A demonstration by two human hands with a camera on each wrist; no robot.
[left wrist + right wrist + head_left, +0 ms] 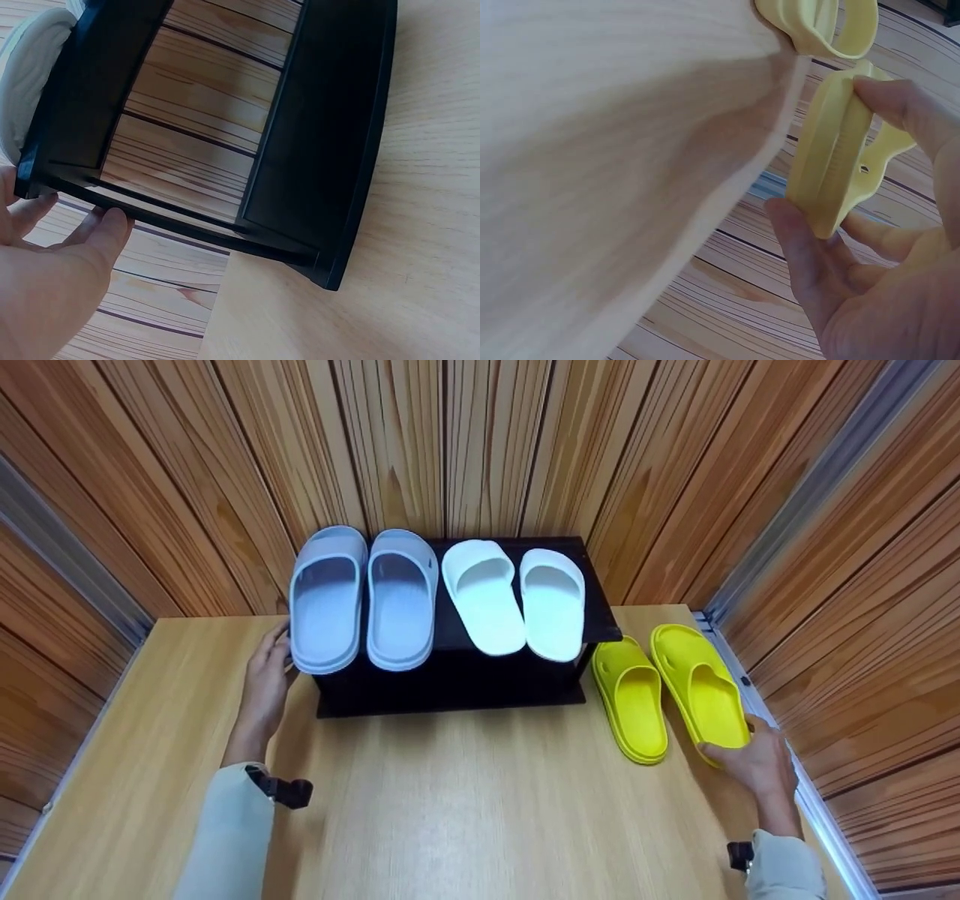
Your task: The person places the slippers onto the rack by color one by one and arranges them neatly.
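My left hand [264, 682] is at the left end of a black shoe rack [598, 604]. In the left wrist view its thumb and fingers grip the thin side bar of the rack [330, 135], near the top shelf. With my right hand [761, 765] I pinch the heel end of a yellow slipper [712, 705]. The right wrist view shows thumb and fingers on opposite edges of that slipper's heel [825, 157]. Its mate, another yellow slipper [641, 709], lies just left of it, toes toward the back wall.
On the rack's top stand a pair of grey slippers [401, 607] at left and a pair of white slippers [555, 607] at right. Wood-patterned panels [405, 450] rise behind and at both sides. A metal rail [814, 810] edges the wooden surface [450, 802] at right.
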